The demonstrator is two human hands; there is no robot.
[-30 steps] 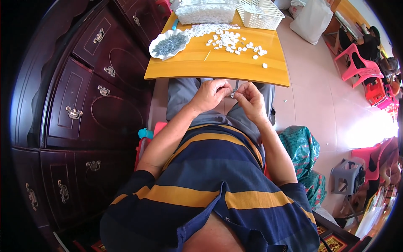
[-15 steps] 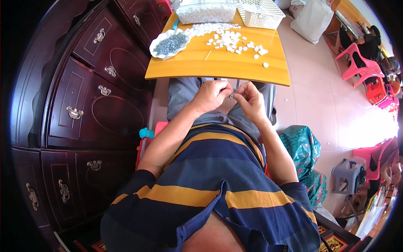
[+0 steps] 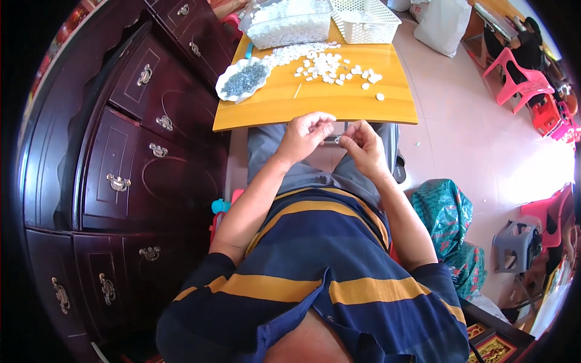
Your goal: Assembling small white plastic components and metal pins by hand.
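Note:
My right hand (image 3: 365,150) is closed in a pinch over my lap, just off the near edge of the table. Between its thumb and fingertips sits a small whitish piece (image 3: 338,140), too small to make out fully. My left hand (image 3: 307,137) is beside it, a short gap away, its index finger stretched out and apart from the thumb. Nothing plainly shows in it. On the table (image 3: 260,115), small white plastic pieces (image 3: 328,66) lie scattered. At the table's left stands a scalloped white dish (image 3: 225,92) of thin blue-grey metal pieces (image 3: 245,80).
A clear tub (image 3: 287,37) full of white pieces and a white perforated basket (image 3: 367,30) stand at the table's far side. A thin stick (image 3: 298,91) lies nearer. Dark wooden cabinets (image 3: 175,175) line the left. Green bags (image 3: 445,215) and pink chairs (image 3: 519,85) are to the right.
My hands have come apart: the left drew away from the right and its index finger straightened. The right keeps its pinch. The whole view has shifted slightly.

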